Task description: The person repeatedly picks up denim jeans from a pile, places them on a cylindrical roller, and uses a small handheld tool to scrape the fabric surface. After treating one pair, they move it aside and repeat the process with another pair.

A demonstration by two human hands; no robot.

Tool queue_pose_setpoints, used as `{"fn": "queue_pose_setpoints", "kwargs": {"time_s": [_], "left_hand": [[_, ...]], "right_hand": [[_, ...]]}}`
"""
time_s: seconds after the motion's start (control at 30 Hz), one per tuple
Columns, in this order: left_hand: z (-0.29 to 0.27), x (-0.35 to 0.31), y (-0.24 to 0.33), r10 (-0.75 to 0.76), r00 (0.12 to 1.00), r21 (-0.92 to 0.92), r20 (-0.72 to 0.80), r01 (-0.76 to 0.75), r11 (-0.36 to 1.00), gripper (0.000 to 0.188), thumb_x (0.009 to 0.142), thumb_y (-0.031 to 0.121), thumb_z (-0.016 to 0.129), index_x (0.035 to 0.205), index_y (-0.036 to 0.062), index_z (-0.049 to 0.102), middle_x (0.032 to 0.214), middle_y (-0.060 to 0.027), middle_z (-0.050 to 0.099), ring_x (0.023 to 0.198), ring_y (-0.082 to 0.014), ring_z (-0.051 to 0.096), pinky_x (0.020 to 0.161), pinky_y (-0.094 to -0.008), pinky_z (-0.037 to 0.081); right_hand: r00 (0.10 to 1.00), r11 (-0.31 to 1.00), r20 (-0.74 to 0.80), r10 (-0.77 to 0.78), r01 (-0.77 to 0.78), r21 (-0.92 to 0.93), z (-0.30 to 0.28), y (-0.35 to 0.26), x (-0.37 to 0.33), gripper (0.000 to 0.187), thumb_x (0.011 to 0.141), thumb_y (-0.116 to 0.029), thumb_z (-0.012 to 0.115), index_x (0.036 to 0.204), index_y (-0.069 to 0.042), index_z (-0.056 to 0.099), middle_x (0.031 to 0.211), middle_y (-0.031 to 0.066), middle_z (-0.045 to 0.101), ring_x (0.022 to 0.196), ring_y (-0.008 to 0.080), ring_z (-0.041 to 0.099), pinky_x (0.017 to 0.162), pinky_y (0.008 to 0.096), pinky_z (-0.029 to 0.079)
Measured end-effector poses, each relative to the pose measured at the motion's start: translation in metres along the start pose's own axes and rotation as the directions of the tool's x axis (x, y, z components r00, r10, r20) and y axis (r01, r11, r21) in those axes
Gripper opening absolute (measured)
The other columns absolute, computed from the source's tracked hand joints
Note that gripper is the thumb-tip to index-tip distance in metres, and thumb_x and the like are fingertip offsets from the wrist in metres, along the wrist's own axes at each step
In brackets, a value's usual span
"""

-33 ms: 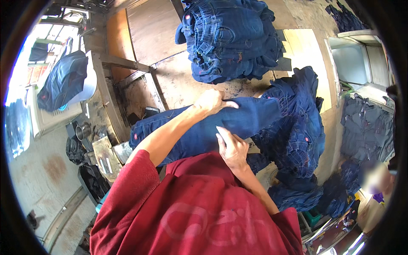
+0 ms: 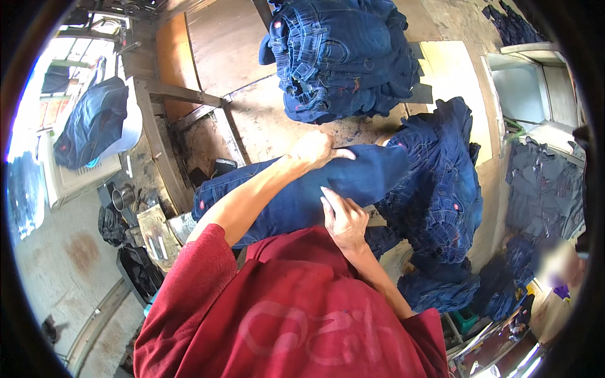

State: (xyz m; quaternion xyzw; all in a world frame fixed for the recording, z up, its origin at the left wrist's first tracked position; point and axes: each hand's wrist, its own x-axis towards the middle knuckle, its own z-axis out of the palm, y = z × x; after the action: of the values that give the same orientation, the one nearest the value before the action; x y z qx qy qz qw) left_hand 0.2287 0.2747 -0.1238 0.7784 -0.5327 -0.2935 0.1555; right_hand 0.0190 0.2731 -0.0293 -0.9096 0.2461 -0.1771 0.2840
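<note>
A pair of dark blue jeans [image 2: 296, 195] lies stretched from left to right in front of me, its waist end at the left. My left hand [image 2: 312, 151] is closed over the far edge of the denim, with the thumb pointing right on top and the fingers mostly hidden. Nearer to me, my right hand [image 2: 345, 220] rests on the near side of the same jeans. Its index finger and thumb are stretched out and apart, while the other fingers are bent and partly hidden. Crumpled jeans [image 2: 435, 183] with elastic waists lie beside the right end.
A tall stack of folded jeans [image 2: 346, 63] stands on the wooden table [image 2: 252, 104] at the far side. Wooden framing [image 2: 189, 94] and a metal cup [image 2: 123, 197] are at the left. More denim [image 2: 441, 286] is heaped at lower right; dark grey garments [image 2: 545, 189] lie farther right.
The right end of the jeans has shifted very slightly left. Both hands stay in the same places.
</note>
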Motion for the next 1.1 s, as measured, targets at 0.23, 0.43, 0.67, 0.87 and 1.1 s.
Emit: {"fn": "queue_pose_setpoints", "kwargs": {"time_s": [0.23, 0.43, 0.67, 0.87, 1.1], "left_hand": [[0.001, 0.026, -0.026, 0.349, 0.843, 0.144, -0.41, -0.317, 0.937, 0.056, 0.097, 0.061, 0.074, 0.093, 0.0052, 0.074, 0.052, -0.0111, 0.056, 0.047, -0.0284, 0.061, 0.048, -0.0417, 0.05], [0.009, 0.021, -0.029, 0.333, 0.751, 0.132, -0.57, -0.316, 0.94, 0.036, 0.1, 0.033, 0.079, 0.124, 0.0079, 0.068, 0.054, -0.0089, 0.055, 0.045, -0.0264, 0.058, 0.046, -0.0411, 0.048], [0.014, 0.021, -0.027, 0.245, 0.785, 0.026, -0.569, -0.28, 0.96, 0.032, 0.103, 0.032, 0.075, 0.125, 0.0105, 0.067, 0.057, -0.0111, 0.061, 0.047, -0.0282, 0.063, 0.046, -0.0415, 0.05], [0.015, 0.02, -0.027, 0.196, 0.837, -0.023, -0.511, -0.242, 0.97, 0.03, 0.105, 0.032, 0.07, 0.125, 0.0097, 0.066, 0.062, -0.0149, 0.067, 0.051, -0.0326, 0.068, 0.049, -0.0446, 0.054], [0.014, 0.021, -0.026, 0.173, 0.857, -0.08, -0.486, -0.241, 0.967, 0.036, 0.106, 0.032, 0.069, 0.13, 0.0052, 0.065, 0.059, -0.0178, 0.065, 0.051, -0.036, 0.068, 0.049, -0.0475, 0.054]], "right_hand": [[0.998, 0.989, -0.033, 0.06, -0.064, -0.132, 0.034, 0.003, 0.02, 0.02, 0.092, -0.009, 0.079, 0.113, -0.01, 0.079, 0.072, 0.005, 0.071, 0.059, 0.0217, 0.068, 0.056, 0.0368, 0.056], [0.982, 0.964, 0.087, 0.169, -0.146, -0.224, 0.041, -0.002, 0.042, 0.016, 0.099, -0.017, 0.075, 0.114, -0.011, 0.079, 0.082, 0.0061, 0.078, 0.069, 0.0238, 0.076, 0.061, 0.0363, 0.061], [0.976, 0.959, 0.081, 0.203, -0.182, -0.218, 0.036, -0.003, 0.039, 0.021, 0.102, -0.022, 0.075, 0.121, -0.013, 0.078, 0.087, 0.0045, 0.08, 0.067, 0.0234, 0.074, 0.064, 0.0364, 0.061], [0.992, 0.954, 0.084, 0.096, -0.067, -0.292, 0.042, -0.002, 0.037, 0.021, 0.099, -0.018, 0.077, 0.118, -0.011, 0.078, 0.073, 0.0029, 0.074, 0.059, 0.0207, 0.069, 0.058, 0.0348, 0.056], [0.993, 0.964, 0.086, 0.085, -0.06, -0.258, 0.053, 0.004, 0.05, 0.012, 0.095, -0.015, 0.076, 0.106, -0.011, 0.078, 0.07, 0.0021, 0.072, 0.058, 0.0208, 0.069, 0.057, 0.0365, 0.057]]}}
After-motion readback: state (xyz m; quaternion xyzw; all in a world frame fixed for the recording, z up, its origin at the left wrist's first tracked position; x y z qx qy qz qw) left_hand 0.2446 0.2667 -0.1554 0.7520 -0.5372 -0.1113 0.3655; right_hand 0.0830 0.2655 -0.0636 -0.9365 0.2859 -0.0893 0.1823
